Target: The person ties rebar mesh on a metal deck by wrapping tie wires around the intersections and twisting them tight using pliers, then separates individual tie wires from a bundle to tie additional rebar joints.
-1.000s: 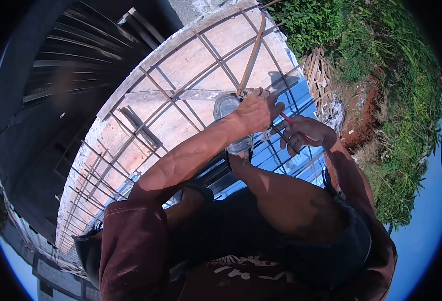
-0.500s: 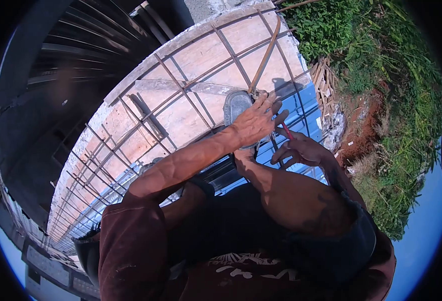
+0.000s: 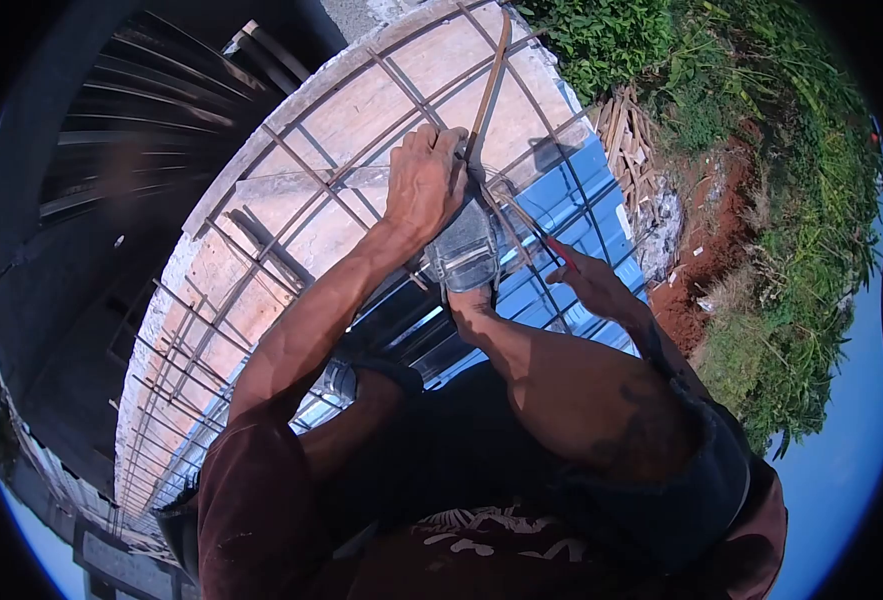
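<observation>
My left hand [image 3: 423, 188] is closed, its fingers curled over beside the toe of a dark sandal [image 3: 464, 250] on my foot. What it grips, if anything, is hidden. A bent brown strip or rod [image 3: 489, 85] ends near its fingertips. My right hand [image 3: 599, 285] holds a red-handled tool [image 3: 559, 250]; its thin metal part points up and left toward thin wire and a rebar crossing in front of the sandal. The exact kind of tool is not clear.
Rusty rebar [image 3: 401, 75] forms a grid over pale boards [image 3: 346, 115] and blue corrugated sheeting [image 3: 581, 190]. A dark drop with stacked long pieces [image 3: 161, 100] lies left of the curved edge. At right are scrap wood [image 3: 626, 130], red soil [image 3: 701, 250] and plants.
My hands have moved apart: the left went left and up, away from the right. The red tool's metal part now shows, pointing toward the wire. The view has shifted slightly.
</observation>
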`<move>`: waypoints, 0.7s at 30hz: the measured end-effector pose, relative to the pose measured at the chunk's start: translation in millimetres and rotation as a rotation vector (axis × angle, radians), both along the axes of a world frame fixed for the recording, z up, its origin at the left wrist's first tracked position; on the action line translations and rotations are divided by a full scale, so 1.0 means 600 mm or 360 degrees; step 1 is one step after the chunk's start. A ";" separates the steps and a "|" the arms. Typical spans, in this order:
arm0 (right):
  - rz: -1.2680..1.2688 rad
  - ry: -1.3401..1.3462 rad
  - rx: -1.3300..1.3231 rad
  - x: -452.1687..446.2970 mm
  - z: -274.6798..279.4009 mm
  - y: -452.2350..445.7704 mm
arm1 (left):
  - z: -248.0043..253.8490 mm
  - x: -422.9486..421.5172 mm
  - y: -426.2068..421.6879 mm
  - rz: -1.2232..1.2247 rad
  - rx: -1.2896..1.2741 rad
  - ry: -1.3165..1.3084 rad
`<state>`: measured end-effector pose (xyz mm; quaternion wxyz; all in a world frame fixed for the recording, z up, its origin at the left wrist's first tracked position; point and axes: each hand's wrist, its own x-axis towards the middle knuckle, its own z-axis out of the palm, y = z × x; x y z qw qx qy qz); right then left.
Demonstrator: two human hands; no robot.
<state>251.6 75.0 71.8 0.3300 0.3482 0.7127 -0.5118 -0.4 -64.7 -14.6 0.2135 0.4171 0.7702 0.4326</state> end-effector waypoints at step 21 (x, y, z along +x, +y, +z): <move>0.1065 0.0118 0.0919 -0.168 0.081 0.118 | 0.018 0.170 0.075 0.1057 0.0097 -0.3013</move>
